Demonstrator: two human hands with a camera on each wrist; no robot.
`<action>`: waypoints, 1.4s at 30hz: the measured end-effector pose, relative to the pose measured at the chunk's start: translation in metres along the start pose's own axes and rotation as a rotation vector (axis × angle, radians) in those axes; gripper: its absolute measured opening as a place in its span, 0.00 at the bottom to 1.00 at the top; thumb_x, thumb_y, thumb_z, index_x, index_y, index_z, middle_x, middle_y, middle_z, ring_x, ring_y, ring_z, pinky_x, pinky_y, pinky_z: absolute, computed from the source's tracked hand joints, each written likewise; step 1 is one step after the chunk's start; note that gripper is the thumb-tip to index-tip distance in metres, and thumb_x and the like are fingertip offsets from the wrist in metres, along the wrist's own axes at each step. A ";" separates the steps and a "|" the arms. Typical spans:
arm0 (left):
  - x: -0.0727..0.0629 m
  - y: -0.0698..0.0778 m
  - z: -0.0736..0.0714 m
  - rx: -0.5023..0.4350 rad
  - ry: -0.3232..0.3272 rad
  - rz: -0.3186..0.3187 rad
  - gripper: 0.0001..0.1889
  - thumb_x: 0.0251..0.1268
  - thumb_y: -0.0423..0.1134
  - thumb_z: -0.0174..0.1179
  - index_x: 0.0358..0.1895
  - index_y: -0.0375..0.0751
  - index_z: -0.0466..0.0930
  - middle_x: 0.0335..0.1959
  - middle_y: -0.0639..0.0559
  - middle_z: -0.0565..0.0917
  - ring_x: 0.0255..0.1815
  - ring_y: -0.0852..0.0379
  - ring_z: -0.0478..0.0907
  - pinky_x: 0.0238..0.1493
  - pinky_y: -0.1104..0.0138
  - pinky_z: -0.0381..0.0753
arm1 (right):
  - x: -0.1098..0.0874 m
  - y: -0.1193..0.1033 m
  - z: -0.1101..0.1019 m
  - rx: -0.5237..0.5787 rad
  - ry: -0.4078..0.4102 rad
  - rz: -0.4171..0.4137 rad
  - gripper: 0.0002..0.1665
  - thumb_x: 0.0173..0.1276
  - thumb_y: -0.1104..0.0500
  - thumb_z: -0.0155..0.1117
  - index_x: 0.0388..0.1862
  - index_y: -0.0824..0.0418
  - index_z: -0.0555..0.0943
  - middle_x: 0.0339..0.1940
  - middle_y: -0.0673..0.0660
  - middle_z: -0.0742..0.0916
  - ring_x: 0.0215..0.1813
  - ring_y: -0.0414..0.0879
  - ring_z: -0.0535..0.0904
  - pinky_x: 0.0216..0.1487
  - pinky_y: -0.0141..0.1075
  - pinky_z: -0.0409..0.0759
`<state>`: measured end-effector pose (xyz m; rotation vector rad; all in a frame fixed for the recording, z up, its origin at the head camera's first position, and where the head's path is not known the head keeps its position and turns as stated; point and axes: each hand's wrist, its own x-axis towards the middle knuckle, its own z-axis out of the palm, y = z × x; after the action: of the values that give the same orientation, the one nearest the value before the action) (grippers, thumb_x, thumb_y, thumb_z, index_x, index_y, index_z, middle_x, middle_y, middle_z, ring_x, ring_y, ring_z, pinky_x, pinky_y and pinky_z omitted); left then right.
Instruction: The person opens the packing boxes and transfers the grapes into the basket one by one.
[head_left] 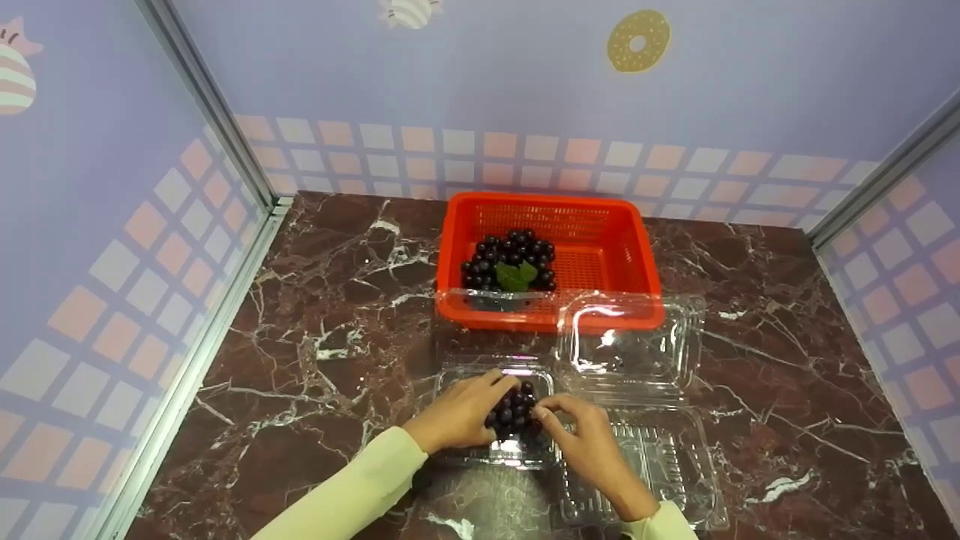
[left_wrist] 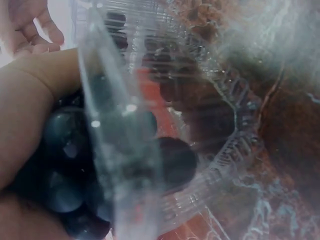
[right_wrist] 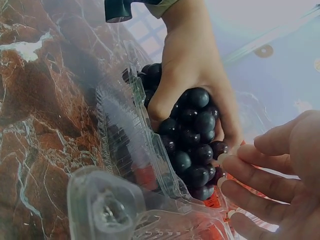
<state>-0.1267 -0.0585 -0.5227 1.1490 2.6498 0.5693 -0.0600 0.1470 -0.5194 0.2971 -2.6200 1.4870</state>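
A bunch of dark grapes (head_left: 514, 409) lies in a clear plastic clamshell box (head_left: 442, 382). My left hand (head_left: 469, 409) grips the bunch from the left, with thumb and fingers curled around its side. In the right wrist view the left hand (right_wrist: 195, 75) comes down over the grapes (right_wrist: 192, 135), close to the box wall (right_wrist: 150, 135). My right hand (head_left: 589, 439) is at the bunch's right side. Its fingers, loosely extended, have their tips right at the outer grapes; the right hand (right_wrist: 280, 175) shows nothing enclosed in it.
Behind stands a red plastic basket (head_left: 645, 255) holding more dark grapes (head_left: 517, 247) and a green leaf (head_left: 516, 276). A second clear clamshell box (head_left: 694, 457) lies open on the right, its raised lid (head_left: 630, 345) overlapping the basket's front. The marbled tabletop (head_left: 315, 315) meets patterned walls.
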 end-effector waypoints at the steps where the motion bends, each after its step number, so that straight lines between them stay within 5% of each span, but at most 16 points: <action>1: 0.000 0.001 -0.001 0.004 -0.007 -0.005 0.38 0.43 0.35 0.72 0.63 0.52 0.67 0.51 0.53 0.76 0.47 0.51 0.80 0.51 0.58 0.82 | 0.000 -0.001 0.000 0.009 0.007 0.006 0.05 0.67 0.60 0.63 0.36 0.59 0.85 0.36 0.51 0.90 0.37 0.47 0.87 0.46 0.39 0.84; 6: 0.000 0.003 -0.005 0.029 -0.027 -0.021 0.38 0.45 0.37 0.72 0.64 0.51 0.66 0.53 0.50 0.77 0.49 0.48 0.80 0.53 0.54 0.81 | -0.001 -0.002 -0.001 0.054 0.067 0.012 0.03 0.66 0.63 0.64 0.36 0.59 0.84 0.35 0.54 0.89 0.33 0.49 0.87 0.40 0.34 0.83; 11: 0.000 0.005 -0.010 0.025 -0.049 -0.048 0.38 0.48 0.39 0.71 0.65 0.53 0.65 0.57 0.50 0.77 0.54 0.46 0.79 0.57 0.51 0.78 | 0.000 -0.001 -0.002 0.075 0.103 0.032 0.04 0.65 0.65 0.64 0.37 0.60 0.84 0.36 0.54 0.88 0.39 0.49 0.86 0.45 0.35 0.84; 21: -0.001 0.006 -0.019 -0.013 -0.021 -0.045 0.36 0.47 0.38 0.73 0.61 0.57 0.66 0.57 0.54 0.79 0.57 0.47 0.78 0.58 0.51 0.78 | 0.000 0.003 -0.007 -0.029 0.146 0.013 0.04 0.65 0.65 0.64 0.37 0.60 0.84 0.36 0.50 0.88 0.41 0.44 0.84 0.48 0.37 0.83; 28: 0.001 0.008 -0.027 -0.022 -0.051 -0.090 0.43 0.50 0.39 0.72 0.71 0.56 0.61 0.67 0.50 0.73 0.64 0.45 0.73 0.65 0.49 0.72 | -0.001 0.002 -0.009 -0.018 0.127 0.068 0.05 0.65 0.64 0.64 0.38 0.58 0.84 0.38 0.50 0.88 0.44 0.48 0.85 0.50 0.39 0.83; 34: 0.002 0.007 -0.038 -0.044 -0.003 -0.064 0.38 0.49 0.38 0.73 0.65 0.58 0.64 0.60 0.53 0.78 0.58 0.48 0.77 0.57 0.52 0.79 | -0.001 0.002 -0.008 0.042 0.125 0.097 0.05 0.65 0.65 0.63 0.39 0.59 0.83 0.39 0.52 0.87 0.46 0.51 0.85 0.50 0.38 0.84; 42: 0.005 0.006 -0.055 -0.057 0.042 -0.069 0.39 0.50 0.38 0.73 0.66 0.57 0.64 0.62 0.54 0.77 0.60 0.48 0.76 0.59 0.52 0.78 | -0.002 0.005 -0.008 0.010 0.121 0.113 0.04 0.65 0.64 0.64 0.37 0.60 0.84 0.38 0.51 0.87 0.46 0.52 0.85 0.50 0.40 0.84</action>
<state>-0.1439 -0.0652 -0.4706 1.0371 2.6774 0.6589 -0.0596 0.1566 -0.5201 0.0584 -2.5724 1.5017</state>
